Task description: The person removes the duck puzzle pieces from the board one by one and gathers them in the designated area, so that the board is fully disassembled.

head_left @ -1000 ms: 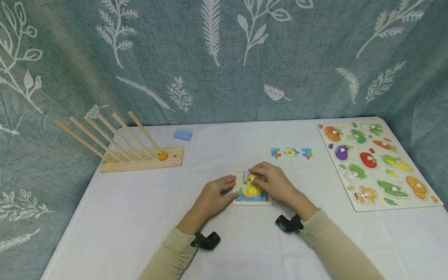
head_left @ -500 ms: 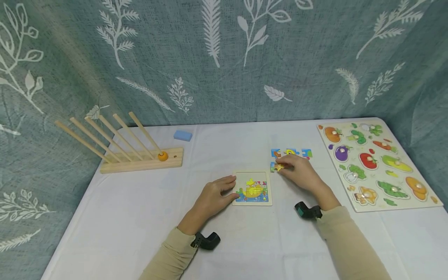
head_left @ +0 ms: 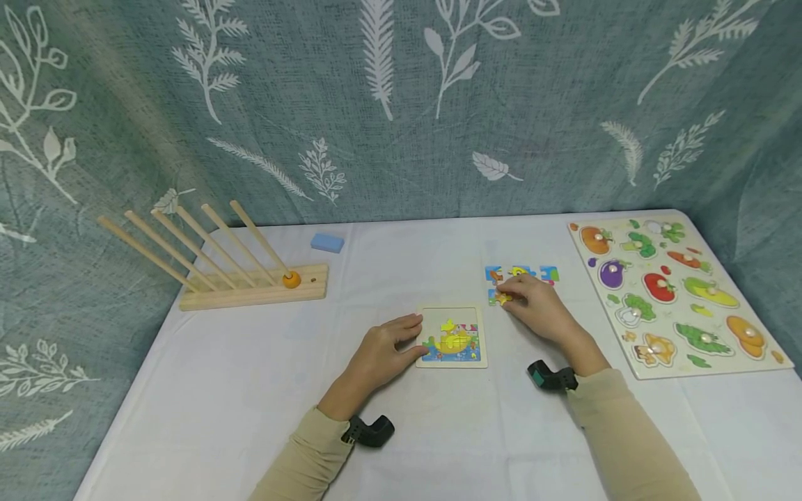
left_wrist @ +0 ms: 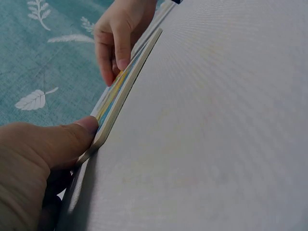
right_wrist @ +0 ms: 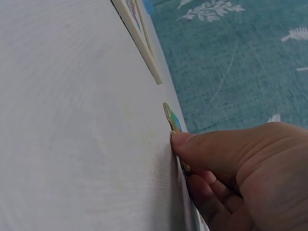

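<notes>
A small wooden jigsaw tray (head_left: 483,337) lies mid-table, its lower part filled with pieces showing a yellow duck on blue water and its upper part bare. My left hand (head_left: 381,351) grips the tray's left edge between thumb and fingers; in the left wrist view the thumb (left_wrist: 72,137) lies at the tray's corner. Behind and to the right of the tray, my right hand (head_left: 532,306) pinches a puzzle piece (head_left: 492,298) with green, blue and yellow on it. In the right wrist view this puzzle piece (right_wrist: 171,117) sticks out past the thumb, close over the cloth.
Three loose puzzle pieces (head_left: 548,274) lie in a row behind my right hand. A vegetable peg board (head_left: 683,320) covers the right side. At the left stands a wooden rack of slanted rods (head_left: 250,296) with an orange bead (head_left: 291,279); a blue block (head_left: 327,242) lies behind it.
My right hand has moved from the tray's upper part to the right and back, taking the puzzle piece out to the loose ones, then shifted it slightly right. My left hand has stayed put.
</notes>
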Demonstrator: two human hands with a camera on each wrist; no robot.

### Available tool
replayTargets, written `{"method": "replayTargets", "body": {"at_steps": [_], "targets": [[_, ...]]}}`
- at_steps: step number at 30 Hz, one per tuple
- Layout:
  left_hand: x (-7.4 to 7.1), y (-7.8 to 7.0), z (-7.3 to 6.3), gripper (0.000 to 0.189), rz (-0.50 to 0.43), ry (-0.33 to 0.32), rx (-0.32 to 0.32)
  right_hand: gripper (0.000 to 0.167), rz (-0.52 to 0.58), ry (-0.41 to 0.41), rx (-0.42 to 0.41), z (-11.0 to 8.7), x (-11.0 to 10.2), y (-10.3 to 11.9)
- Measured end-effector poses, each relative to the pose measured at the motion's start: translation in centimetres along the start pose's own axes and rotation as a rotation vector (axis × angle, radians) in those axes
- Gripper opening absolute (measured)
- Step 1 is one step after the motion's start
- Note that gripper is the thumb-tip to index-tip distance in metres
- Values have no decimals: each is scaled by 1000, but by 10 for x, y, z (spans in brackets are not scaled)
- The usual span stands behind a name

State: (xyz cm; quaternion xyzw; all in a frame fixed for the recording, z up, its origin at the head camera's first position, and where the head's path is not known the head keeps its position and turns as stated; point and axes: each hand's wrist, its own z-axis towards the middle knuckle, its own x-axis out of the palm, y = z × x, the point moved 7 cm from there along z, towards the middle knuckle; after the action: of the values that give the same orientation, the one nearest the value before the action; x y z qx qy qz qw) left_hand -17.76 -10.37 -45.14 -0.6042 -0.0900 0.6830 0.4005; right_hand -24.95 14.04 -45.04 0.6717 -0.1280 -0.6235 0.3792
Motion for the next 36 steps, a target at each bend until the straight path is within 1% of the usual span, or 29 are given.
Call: {"method": "replayTargets", "body": {"at_steps": [9,14,19,27,31,36], "targets": [[1,1,0,48,-1,5,-3,35,11,-33,-25,1,-3,1],[1,1,0,48,-4,7,-1,41,57,-15,-47,1,-2,11],[1,2,-1,48,-4,7,-4,43,86,33,-66,0,6,26],[2,3,-1,48,5,1,-7,45,168,150,-129,-5,24,49],[1,1,-1,47,6,1,0,46,181,204,-155,-7,34,59],[0,1,-1,47,2,4,7,49,184,251,-173,-10,44,69]]}}
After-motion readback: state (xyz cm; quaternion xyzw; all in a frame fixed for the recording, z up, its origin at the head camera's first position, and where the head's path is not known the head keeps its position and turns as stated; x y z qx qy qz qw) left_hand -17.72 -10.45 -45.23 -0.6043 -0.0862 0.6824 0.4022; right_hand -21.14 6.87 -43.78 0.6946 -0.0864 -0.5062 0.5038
